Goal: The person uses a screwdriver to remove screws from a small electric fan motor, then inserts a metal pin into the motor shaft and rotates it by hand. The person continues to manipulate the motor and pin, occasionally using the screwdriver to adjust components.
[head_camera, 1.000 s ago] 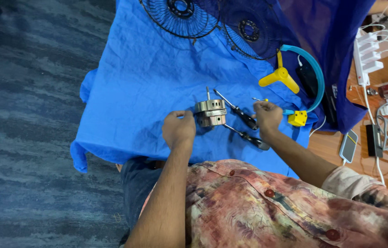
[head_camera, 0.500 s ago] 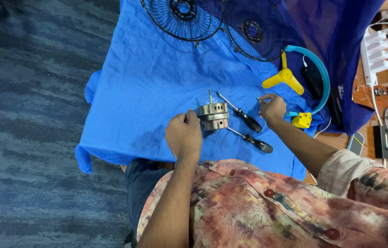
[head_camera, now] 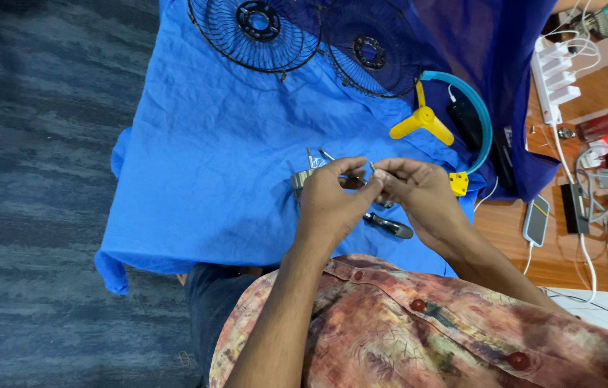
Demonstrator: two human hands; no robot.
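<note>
Disassembly looks well along, judging by how things lie: two black wire fan guards (head_camera: 257, 32) rest at twelve o'clock on the blue cloth (head_camera: 196, 158) over the worktop, and a yellow three-bladed plastic propeller (head_camera: 422, 121) lies loose at one o'clock inside a teal ring (head_camera: 482, 115). What remains seems to be the small silvery metal motor block (head_camera: 302, 177), half hidden just beyond the left hand (head_camera: 332, 197). Both hands meet above it, fingertips pressed together, pinching a thin metal pin or screw (head_camera: 371, 167); the right hand (head_camera: 419, 197) sits at three o'clock of the left. A black-handled screwdriver (head_camera: 390, 226) lies just beneath them.
</note>
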